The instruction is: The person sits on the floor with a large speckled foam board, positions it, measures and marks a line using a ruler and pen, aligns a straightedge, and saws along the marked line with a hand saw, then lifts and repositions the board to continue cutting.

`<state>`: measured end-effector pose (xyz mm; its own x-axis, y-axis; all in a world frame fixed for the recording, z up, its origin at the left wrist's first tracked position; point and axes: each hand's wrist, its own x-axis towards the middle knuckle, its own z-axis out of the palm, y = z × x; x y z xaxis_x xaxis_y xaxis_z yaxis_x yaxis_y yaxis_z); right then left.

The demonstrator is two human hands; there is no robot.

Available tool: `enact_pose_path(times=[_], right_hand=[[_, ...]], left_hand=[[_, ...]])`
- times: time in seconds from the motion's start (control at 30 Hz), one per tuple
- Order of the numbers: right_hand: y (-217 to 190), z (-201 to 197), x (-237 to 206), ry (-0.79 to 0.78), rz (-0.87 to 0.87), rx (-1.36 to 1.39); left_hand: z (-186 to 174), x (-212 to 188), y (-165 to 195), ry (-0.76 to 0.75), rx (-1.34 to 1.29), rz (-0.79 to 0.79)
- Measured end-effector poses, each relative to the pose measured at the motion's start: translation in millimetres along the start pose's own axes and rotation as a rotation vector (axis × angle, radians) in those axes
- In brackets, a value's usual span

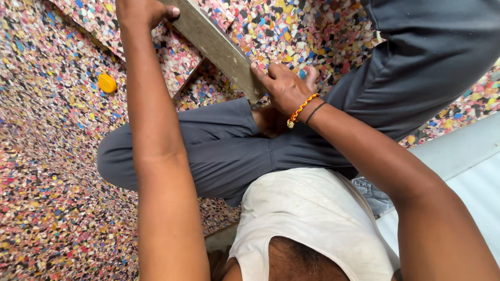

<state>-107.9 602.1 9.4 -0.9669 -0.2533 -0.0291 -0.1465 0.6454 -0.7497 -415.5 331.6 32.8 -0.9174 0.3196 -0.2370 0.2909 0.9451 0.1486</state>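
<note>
Far to the left a small yellow disc (107, 83) lies alone on the speckled foam sheet (33, 149), well apart from both hands. Next to the right, the person's left hand (139, 8) is stretched out at the far edge of the view, closed over the upper stretch of a long flat metal straightedge (209, 40); the thumb shows curled across the bar's face, while the fingers are hidden behind it, so I cannot tell how tightly they wrap. The straightedge runs on a slant from that hand, far and left, down toward the near right, lying across a raised foam slab (175, 60) whose cut edge shows just beneath it. At the bar's nearer end sits the right hand (285, 87), fingers bent and pressed down on the metal, fingertips at the end of the bar rather than wrapped round it; a red-and-yellow thread bracelet (300, 110) and a dark band circle that wrist. Below and between the arms are the person's folded legs in grey trousers (227, 151), and at the far right a pale flat surface (476, 165) borders the foam.
</note>
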Motion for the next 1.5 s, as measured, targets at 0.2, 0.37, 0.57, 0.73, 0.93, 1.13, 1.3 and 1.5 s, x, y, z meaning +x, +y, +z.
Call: enact_pose_path(times=[0.2,0.37,0.57,0.73,0.93,1.13,1.3,1.5], right_hand=[[-6.5,-12.2,-10.7,-0.027,0.015,-0.013],[-13.0,-35.2,-19.0,-0.057,-0.057,-0.073],[-46.0,-105.0,-15.7,-0.027,-0.041,0.005],[-56.8,-145.2,13.5,0.156,-0.020,0.386],[-55.2,-103.9,62.5,0.163,0.425,1.052],[-12.5,-95.3,122.1,0.302,0.226,1.129],[-1.3,-71.8,198.7,0.256,0.433,1.188],[0.7,-57.9,344.2,0.285,0.125,0.817]], left_hand=[[3.7,1.0,-0.9,-0.152,0.097,-0.093],[1.4,4.5,2.6,-0.156,0.131,-0.149],[-0.4,5.9,9.7,-0.205,0.185,-0.227],[-4.0,0.7,20.7,-0.242,0.142,-0.307],[-19.2,0.0,32.8,-0.084,-0.038,-0.235],[-20.4,5.1,36.6,-0.101,0.025,-0.260],[-32.7,18.0,33.6,-0.238,0.037,-0.352],[-44.4,16.1,27.8,-0.296,0.101,-0.203]])
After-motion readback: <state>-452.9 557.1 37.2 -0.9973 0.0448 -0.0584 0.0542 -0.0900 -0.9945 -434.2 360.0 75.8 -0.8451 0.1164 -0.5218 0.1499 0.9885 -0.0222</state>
